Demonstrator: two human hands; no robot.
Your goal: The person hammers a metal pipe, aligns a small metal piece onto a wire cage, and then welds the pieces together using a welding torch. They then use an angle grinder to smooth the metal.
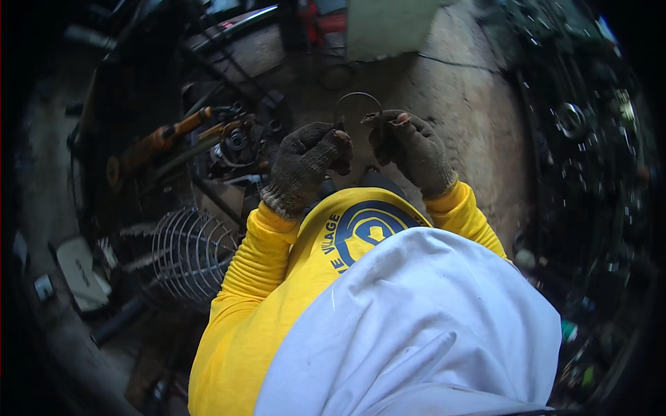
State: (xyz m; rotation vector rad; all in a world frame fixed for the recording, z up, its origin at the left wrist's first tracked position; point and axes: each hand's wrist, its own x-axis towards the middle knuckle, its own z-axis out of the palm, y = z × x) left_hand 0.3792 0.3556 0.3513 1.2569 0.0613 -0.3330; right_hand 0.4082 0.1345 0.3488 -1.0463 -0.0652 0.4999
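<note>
A thin, dark metal ring or hoop [358,93] arches up between my two hands, in front of my yellow shirt. Only its upper curve shows; fingers hide the lower part, so I cannot tell whether it is a full circle. My left hand [305,163], in a dirty knitted work glove with bare fingertips, pinches one side of it. On the other side my right hand [414,149], gloved the same way, has thumb and fingers closed on the ring. A gap separates the two hands.
An orange-coloured bar-like tool [163,142] lies to the left among dark, greasy machine parts. Nearer stands a round wire fan guard [191,249]. A pale green panel [388,31] is ahead. Many metal parts, one a shiny ring-shaped piece [571,120], crowd the right side.
</note>
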